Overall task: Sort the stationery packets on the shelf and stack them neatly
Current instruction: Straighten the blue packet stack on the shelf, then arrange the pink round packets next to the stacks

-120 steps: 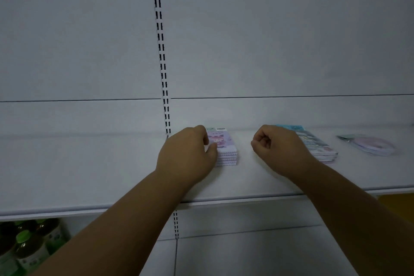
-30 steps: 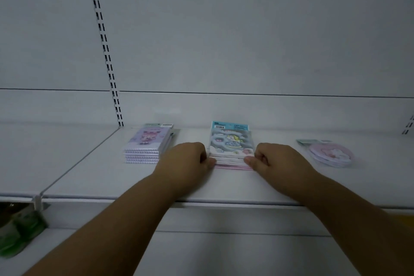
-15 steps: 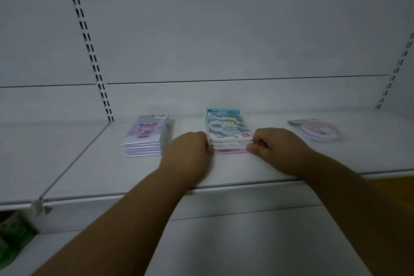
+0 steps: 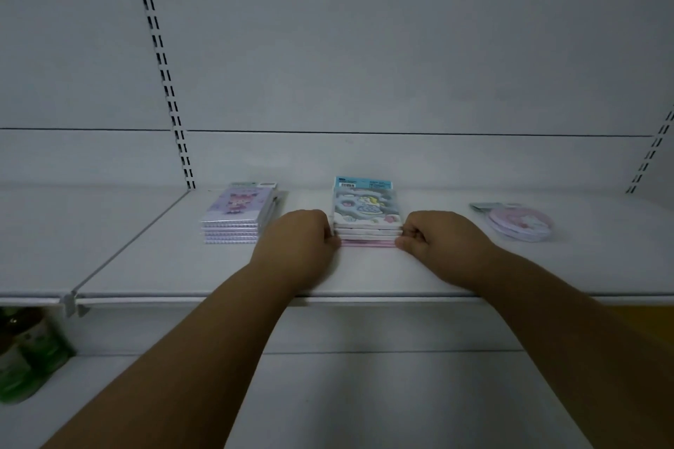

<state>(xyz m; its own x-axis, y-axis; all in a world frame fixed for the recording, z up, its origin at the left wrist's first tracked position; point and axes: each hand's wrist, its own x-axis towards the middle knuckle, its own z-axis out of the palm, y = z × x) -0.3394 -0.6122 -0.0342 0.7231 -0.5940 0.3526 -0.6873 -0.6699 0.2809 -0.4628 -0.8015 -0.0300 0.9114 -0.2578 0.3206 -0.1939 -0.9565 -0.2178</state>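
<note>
left hand [image 4: 297, 242]: fingers curled, pressing the blue stack [image 4: 366, 213] at 9 o'clock
right hand [image 4: 437, 241]: curled — pinching it at 3 o'clock

Shelf [image 4: 364, 273] looks like matt white painted metal, smooth. Packets I'm squaring [image 4: 366, 210]: glossy plastic wrap over printed card. Purple stack [image 4: 237, 210] same glossy finish.

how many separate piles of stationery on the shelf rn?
3: purple stack at left, blue-topped stack in the middle between left hand and right hand, round pink packets at right.
</note>
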